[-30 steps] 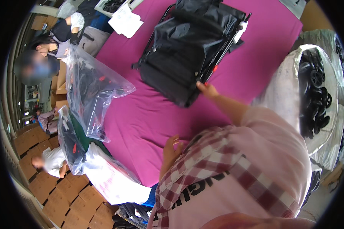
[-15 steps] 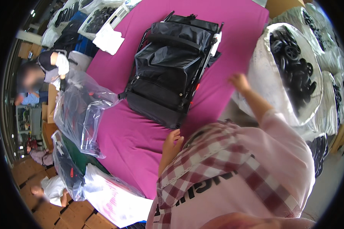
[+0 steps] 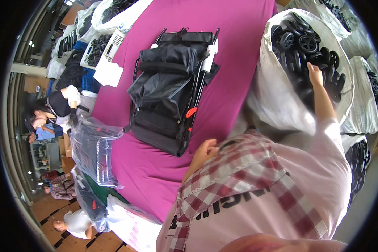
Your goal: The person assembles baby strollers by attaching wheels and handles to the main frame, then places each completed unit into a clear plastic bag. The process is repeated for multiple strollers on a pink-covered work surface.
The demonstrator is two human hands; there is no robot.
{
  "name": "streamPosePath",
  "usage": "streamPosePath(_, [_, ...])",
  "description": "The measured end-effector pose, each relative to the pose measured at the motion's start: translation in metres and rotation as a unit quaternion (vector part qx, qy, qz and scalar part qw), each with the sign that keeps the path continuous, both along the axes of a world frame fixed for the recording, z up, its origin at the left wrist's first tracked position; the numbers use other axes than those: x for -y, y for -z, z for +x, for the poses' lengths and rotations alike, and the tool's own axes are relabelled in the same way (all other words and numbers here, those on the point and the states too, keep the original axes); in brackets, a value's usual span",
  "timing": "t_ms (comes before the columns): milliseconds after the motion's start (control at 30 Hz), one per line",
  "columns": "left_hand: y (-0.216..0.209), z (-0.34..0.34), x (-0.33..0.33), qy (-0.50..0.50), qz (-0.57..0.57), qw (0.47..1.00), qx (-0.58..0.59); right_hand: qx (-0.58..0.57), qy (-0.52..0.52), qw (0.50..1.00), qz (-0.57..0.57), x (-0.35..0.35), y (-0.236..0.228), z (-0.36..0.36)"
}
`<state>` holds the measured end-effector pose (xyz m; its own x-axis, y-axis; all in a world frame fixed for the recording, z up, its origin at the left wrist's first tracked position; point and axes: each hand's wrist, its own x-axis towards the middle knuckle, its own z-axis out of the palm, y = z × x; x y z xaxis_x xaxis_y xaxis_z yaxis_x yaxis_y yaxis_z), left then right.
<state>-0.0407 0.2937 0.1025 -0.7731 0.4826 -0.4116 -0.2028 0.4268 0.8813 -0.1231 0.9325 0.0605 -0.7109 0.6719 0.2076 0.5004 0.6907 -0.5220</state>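
Note:
A folded black stroller (image 3: 161, 96) lies on the purple cloth (image 3: 143, 170) that covers the table. It has a dark tubular frame, white sleeves near the far end and red parts on its right side. My left hand (image 3: 205, 152) is by the table's near edge, just right of the stroller's near end, fingers loosely bent and apart, with nothing in it. My right hand (image 3: 315, 74) reaches over a large white sack (image 3: 271, 98) full of black wheels (image 3: 308, 43). Its fingers point out among the wheels without closing round one; whether they touch is unclear.
Plastic-wrapped black items (image 3: 98, 151) lie along the table's left edge, with a white plastic bag (image 3: 132, 224) nearer me. White papers (image 3: 108, 73) and a white crate (image 3: 113, 46) are at far left. Co-workers stand at left. More sacks (image 3: 361, 101) line the right.
My right hand has moved right, from beside the table to over the wheels in the sack. My left hand has shifted slightly right, away from the stroller's near end. The view has turned rightward.

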Motion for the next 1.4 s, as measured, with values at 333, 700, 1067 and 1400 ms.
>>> streamPosePath(333, [-0.001,-0.059,-0.134,0.002,-0.061,0.998,0.026,0.385,0.027,0.915,-0.118,0.018,0.096,-0.05])
streamPosePath(700, [-0.031,-0.105,-0.222,0.102,-0.132,0.984,-0.062,0.277,-0.016,0.947,-0.163,0.026,0.061,0.005])
streamPosePath(1067, [-0.034,-0.101,-0.221,0.082,-0.082,0.991,-0.063,0.218,-0.129,0.966,-0.046,0.008,-0.017,0.001])
streamPosePath(1400, [-0.007,-0.047,-0.074,-0.288,-0.282,0.892,-0.206,-0.092,-0.339,0.927,-0.132,0.115,-0.088,-0.104])
